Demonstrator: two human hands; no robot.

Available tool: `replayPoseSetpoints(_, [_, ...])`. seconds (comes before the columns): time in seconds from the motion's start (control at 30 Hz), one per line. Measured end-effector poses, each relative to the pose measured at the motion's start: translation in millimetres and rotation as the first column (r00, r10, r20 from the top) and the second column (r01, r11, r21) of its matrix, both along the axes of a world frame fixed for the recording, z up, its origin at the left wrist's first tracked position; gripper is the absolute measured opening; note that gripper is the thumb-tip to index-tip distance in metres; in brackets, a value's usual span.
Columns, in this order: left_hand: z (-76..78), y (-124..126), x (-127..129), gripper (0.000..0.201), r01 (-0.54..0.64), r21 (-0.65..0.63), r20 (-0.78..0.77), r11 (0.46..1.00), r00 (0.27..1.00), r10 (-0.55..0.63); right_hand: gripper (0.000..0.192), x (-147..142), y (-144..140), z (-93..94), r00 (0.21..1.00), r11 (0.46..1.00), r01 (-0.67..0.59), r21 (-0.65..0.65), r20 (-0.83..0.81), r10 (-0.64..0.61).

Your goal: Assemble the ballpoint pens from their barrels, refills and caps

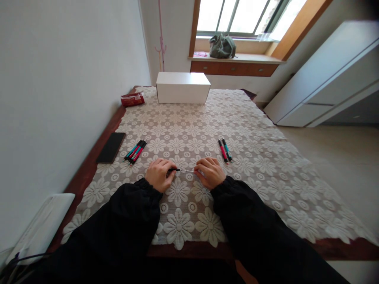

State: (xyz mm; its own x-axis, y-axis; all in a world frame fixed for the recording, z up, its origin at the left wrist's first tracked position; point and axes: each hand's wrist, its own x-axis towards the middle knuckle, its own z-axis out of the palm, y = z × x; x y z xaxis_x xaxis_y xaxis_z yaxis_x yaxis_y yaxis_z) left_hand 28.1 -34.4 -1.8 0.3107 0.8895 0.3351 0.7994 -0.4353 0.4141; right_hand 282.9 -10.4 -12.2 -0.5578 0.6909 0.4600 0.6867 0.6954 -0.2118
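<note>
Over the near middle of the table, my left hand [160, 174] is closed, pinching a short black pen part [174, 169]. From its right end a thin pale rod [187, 170], resembling a pen refill, runs across to my right hand [211, 172]. The fingertips of that hand are pinched on the rod's other end. Whether rod and black part are joined is too small to tell. Beyond my right hand lie two pens, one with a pink barrel [222, 151] and one with a teal barrel [227, 150]. Several pink and teal pens [135, 151] lie together beyond my left hand.
A lace tablecloth [189, 136] with flower shapes covers the table. At the left edge is a dark flat slab [111, 148], possibly a phone. Farther back are a red packet [132, 99] and a white box [182, 88]. A wall runs along the left side.
</note>
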Motion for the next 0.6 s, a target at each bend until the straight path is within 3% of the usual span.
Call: replayPoseSetpoints(0.6, [0.5, -0.8, -0.1, 0.011, 0.094, -0.021, 0.066, 0.995, 0.994, -0.092, 0.016, -3.9, -2.7, 3.1, 0.999, 0.999, -0.034, 0.026, -0.022, 0.035])
